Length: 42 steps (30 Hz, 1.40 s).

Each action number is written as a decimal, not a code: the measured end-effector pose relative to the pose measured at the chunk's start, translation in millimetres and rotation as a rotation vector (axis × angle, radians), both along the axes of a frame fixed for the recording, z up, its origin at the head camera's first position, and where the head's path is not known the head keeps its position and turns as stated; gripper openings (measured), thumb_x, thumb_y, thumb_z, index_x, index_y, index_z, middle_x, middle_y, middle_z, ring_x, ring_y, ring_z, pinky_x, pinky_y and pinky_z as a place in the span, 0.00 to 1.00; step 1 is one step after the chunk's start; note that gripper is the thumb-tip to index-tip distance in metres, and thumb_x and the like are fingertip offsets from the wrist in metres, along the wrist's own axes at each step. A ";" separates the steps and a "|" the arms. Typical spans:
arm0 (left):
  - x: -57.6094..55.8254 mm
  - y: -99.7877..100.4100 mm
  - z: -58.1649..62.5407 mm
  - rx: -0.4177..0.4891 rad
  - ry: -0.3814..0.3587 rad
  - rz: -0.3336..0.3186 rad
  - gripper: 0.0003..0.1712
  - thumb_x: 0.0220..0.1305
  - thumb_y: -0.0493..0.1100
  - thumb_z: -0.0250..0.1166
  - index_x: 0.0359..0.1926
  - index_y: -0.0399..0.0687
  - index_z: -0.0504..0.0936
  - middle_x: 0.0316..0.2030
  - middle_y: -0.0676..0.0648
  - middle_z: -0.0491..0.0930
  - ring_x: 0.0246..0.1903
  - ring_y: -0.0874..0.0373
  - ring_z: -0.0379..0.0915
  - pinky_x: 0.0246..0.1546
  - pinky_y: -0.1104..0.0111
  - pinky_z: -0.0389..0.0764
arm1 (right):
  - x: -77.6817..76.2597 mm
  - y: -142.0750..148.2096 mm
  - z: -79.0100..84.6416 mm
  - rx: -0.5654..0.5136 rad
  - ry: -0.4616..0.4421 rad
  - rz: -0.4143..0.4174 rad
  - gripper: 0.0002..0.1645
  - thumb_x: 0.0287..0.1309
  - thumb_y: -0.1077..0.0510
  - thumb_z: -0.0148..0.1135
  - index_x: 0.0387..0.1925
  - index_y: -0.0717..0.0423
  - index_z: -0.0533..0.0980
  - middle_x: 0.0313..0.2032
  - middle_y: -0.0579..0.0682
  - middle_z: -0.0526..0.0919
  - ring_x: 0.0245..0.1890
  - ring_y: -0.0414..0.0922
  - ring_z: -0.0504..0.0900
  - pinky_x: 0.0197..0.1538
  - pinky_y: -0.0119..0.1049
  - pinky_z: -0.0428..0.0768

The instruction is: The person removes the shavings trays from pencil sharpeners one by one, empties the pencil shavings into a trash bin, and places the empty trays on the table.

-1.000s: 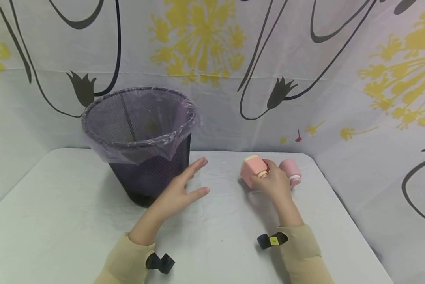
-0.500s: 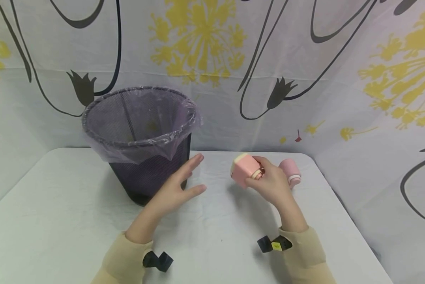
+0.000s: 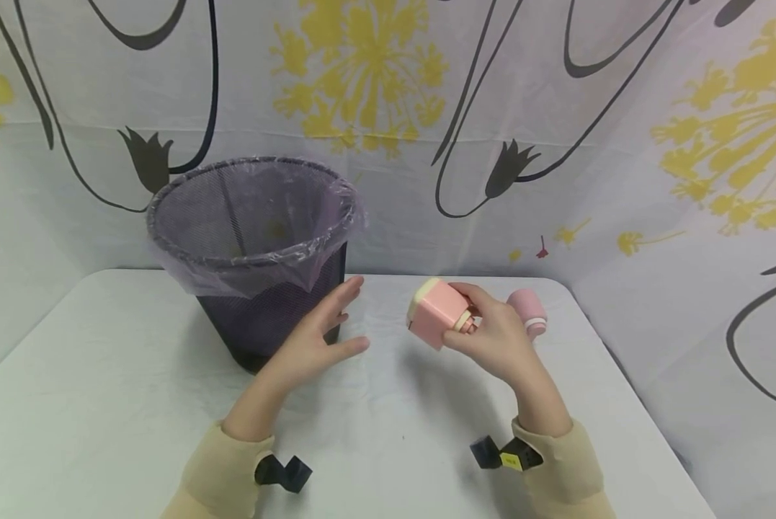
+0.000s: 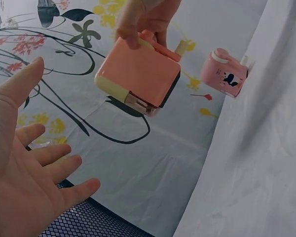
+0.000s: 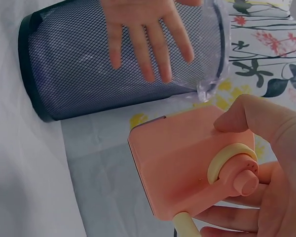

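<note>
Over the right half of the white tabletop (image 3: 388, 447), holding a boxy coral-pink plastic object (image 3: 434, 315) with cream trim and a knob (image 5: 246, 182), tilted and clear of the surface, pinched between curled fingers and thumb of the right hand (image 3: 496, 336). Off to the left, wide spread of the left hand (image 3: 308, 351), straight-fingered, in front of a tapered black mesh bin (image 3: 264, 324) with translucent purplish liner (image 3: 248, 280). Near the back right corner, past the right hand, a rounded pink object (image 3: 525, 308) with white trim. At the back, white flower-printed fabric (image 3: 394, 216).
</note>
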<state>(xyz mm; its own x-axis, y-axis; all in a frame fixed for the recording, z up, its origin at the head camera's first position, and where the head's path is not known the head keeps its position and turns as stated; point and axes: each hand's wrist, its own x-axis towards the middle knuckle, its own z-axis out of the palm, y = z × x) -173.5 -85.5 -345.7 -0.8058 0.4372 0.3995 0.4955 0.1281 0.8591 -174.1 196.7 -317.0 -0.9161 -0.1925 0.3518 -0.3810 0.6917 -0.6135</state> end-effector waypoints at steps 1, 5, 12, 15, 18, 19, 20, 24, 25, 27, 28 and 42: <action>-0.3 -0.7 -0.1 0.003 0.000 -0.002 0.48 0.60 0.39 0.68 0.74 0.46 0.51 0.72 0.48 0.52 0.70 0.56 0.48 0.65 0.53 0.59 | 1.1 -0.5 1.4 -0.005 0.004 0.010 0.36 0.39 0.62 0.67 0.57 0.51 0.74 0.41 0.46 0.83 0.38 0.43 0.80 0.34 0.38 0.76; -1.3 -2.5 -0.6 0.007 0.002 -0.004 0.47 0.59 0.41 0.69 0.74 0.46 0.52 0.72 0.47 0.53 0.70 0.54 0.50 0.64 0.53 0.61 | 5.1 -1.8 5.9 -0.012 0.011 0.045 0.36 0.39 0.63 0.65 0.57 0.51 0.73 0.40 0.45 0.82 0.37 0.43 0.79 0.32 0.37 0.75; -3.1 -2.3 -1.9 0.008 -0.001 0.002 0.48 0.56 0.37 0.71 0.73 0.45 0.55 0.71 0.46 0.56 0.68 0.51 0.53 0.62 0.53 0.64 | 11.8 -2.1 11.3 0.006 0.011 0.091 0.37 0.38 0.63 0.66 0.57 0.50 0.73 0.39 0.42 0.82 0.37 0.41 0.78 0.34 0.37 0.75; -3.1 -1.4 -1.7 0.008 -0.008 0.000 0.49 0.54 0.35 0.71 0.73 0.46 0.55 0.71 0.46 0.56 0.68 0.51 0.53 0.62 0.52 0.64 | 14.8 -2.5 13.5 0.015 0.018 0.108 0.37 0.37 0.63 0.65 0.57 0.51 0.73 0.38 0.41 0.81 0.37 0.41 0.78 0.34 0.36 0.75; -2.9 -0.3 -1.3 0.014 -0.022 -0.010 0.50 0.53 0.33 0.72 0.73 0.45 0.55 0.71 0.46 0.55 0.68 0.51 0.54 0.63 0.53 0.63 | 18.0 -2.5 15.6 0.017 0.026 0.130 0.37 0.37 0.64 0.65 0.57 0.51 0.73 0.37 0.40 0.81 0.36 0.40 0.77 0.33 0.35 0.75; -2.9 0.1 -1.3 0.015 -0.027 -0.013 0.50 0.53 0.33 0.72 0.73 0.46 0.55 0.71 0.46 0.55 0.68 0.51 0.55 0.63 0.53 0.63 | 19.1 -2.5 16.3 0.017 0.031 0.140 0.37 0.37 0.64 0.65 0.57 0.50 0.73 0.37 0.40 0.81 0.36 0.40 0.77 0.33 0.35 0.74; -3.1 0.3 -1.8 0.017 -0.032 -0.016 0.51 0.52 0.33 0.72 0.73 0.46 0.55 0.71 0.45 0.55 0.68 0.51 0.55 0.63 0.53 0.63 | 20.2 -2.5 17.1 0.016 0.037 0.149 0.37 0.37 0.64 0.66 0.57 0.50 0.73 0.37 0.39 0.80 0.36 0.39 0.76 0.33 0.34 0.74; -3.8 1.5 -3.9 0.026 -0.048 -0.030 0.52 0.51 0.32 0.73 0.73 0.47 0.54 0.72 0.46 0.54 0.67 0.52 0.58 0.63 0.54 0.63 | 24.1 -2.8 19.8 0.018 0.064 0.186 0.37 0.37 0.65 0.66 0.56 0.49 0.74 0.36 0.38 0.80 0.35 0.38 0.76 0.33 0.35 0.74; -4.0 1.8 -4.5 0.030 -0.052 -0.036 0.53 0.51 0.33 0.73 0.73 0.47 0.53 0.72 0.46 0.53 0.66 0.52 0.58 0.63 0.54 0.63 | 24.9 -3.0 20.3 0.021 0.070 0.192 0.37 0.36 0.65 0.66 0.56 0.49 0.74 0.36 0.38 0.80 0.35 0.38 0.76 0.33 0.34 0.74; -4.1 2.4 -5.7 0.034 -0.055 -0.047 0.53 0.51 0.33 0.73 0.74 0.48 0.53 0.72 0.48 0.53 0.66 0.53 0.59 0.63 0.54 0.63 | 26.4 -3.5 21.1 0.025 0.076 0.201 0.36 0.36 0.65 0.65 0.55 0.48 0.74 0.35 0.37 0.79 0.35 0.38 0.75 0.33 0.34 0.73; -3.9 2.6 -6.3 0.033 -0.057 -0.051 0.54 0.51 0.34 0.73 0.74 0.49 0.52 0.72 0.49 0.53 0.66 0.53 0.60 0.63 0.54 0.63 | 27.0 -3.7 21.4 0.028 0.080 0.205 0.36 0.36 0.65 0.65 0.55 0.48 0.74 0.35 0.36 0.79 0.35 0.37 0.75 0.33 0.33 0.73; -1.2 10.1 -9.6 -0.002 -0.056 -0.085 0.54 0.50 0.34 0.74 0.74 0.47 0.52 0.66 0.45 0.66 0.62 0.51 0.65 0.59 0.51 0.68 | 32.6 -5.2 23.4 0.033 0.089 0.270 0.37 0.36 0.64 0.65 0.55 0.45 0.75 0.35 0.35 0.79 0.33 0.37 0.75 0.34 0.33 0.73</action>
